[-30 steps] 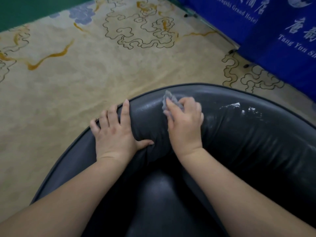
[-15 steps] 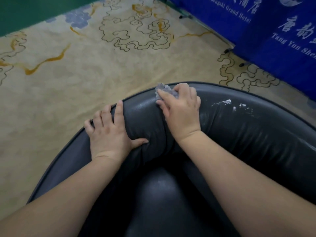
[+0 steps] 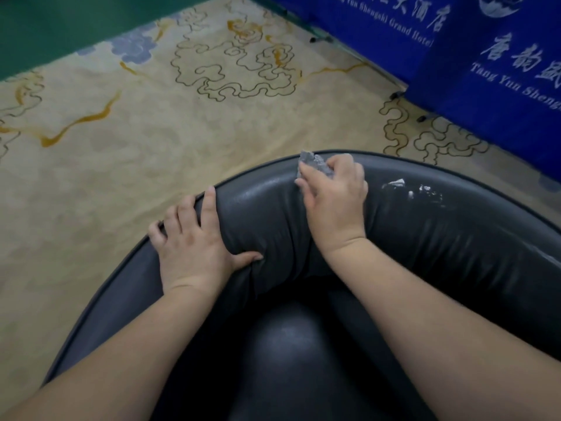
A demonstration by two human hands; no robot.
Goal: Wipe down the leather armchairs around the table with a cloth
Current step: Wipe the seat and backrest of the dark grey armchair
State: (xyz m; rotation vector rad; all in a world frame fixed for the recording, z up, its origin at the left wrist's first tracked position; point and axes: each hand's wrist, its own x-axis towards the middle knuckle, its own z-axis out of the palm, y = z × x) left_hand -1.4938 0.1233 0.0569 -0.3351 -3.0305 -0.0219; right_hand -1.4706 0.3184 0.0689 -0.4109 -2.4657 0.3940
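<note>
A dark grey leather armchair [image 3: 455,238] with a curved padded backrest fills the lower half of the head view. My right hand [image 3: 335,199] grips a small crumpled grey cloth [image 3: 314,165] and presses it onto the top of the backrest near its outer rim. My left hand [image 3: 194,238] lies flat on the backrest to the left, fingers spread over the rim and thumb pressed into the padding. Shiny wet streaks [image 3: 409,189] show on the leather to the right of the cloth.
A beige carpet [image 3: 151,132] with cloud patterns lies beyond the chair. Blue banners [image 3: 485,71] with white lettering stand at the upper right on small black feet. A green floor strip [image 3: 60,25] runs along the top left.
My right hand with the cloth has slid up the backrest from its inner face to the top near the outer rim. My left hand has stayed in place on the backrest.
</note>
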